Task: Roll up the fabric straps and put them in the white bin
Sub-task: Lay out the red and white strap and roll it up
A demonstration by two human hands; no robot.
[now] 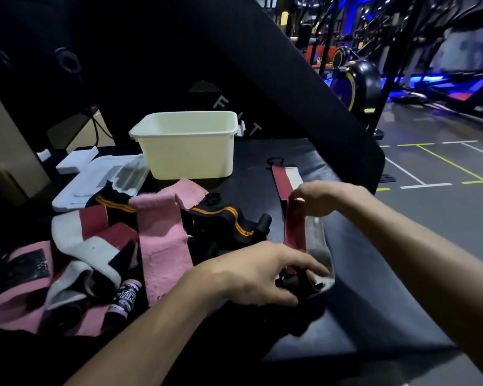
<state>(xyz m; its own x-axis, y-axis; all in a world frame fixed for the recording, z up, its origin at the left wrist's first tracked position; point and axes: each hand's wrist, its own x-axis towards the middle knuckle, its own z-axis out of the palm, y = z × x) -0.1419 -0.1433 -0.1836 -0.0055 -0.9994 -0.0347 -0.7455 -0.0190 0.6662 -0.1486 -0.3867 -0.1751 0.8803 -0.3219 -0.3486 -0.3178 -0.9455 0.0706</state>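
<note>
On the black bench, right of the heap: one red-and-white strap, laid lengthwise, far end toward the white bin, near end at the bench edge. Left hand: fingers curled round the strap's near end, seemingly starting the first turn. Right hand: fingers pinching the strap at mid-length, keeping it flat. Step in hand, as judged: beginning the roll. Next move likely calls for turning the near end tightly forward while the right hand gives way. Unrolled on the left: pink strap, black-and-orange strap. Bin upright behind them, apparently holding nothing.
</note>
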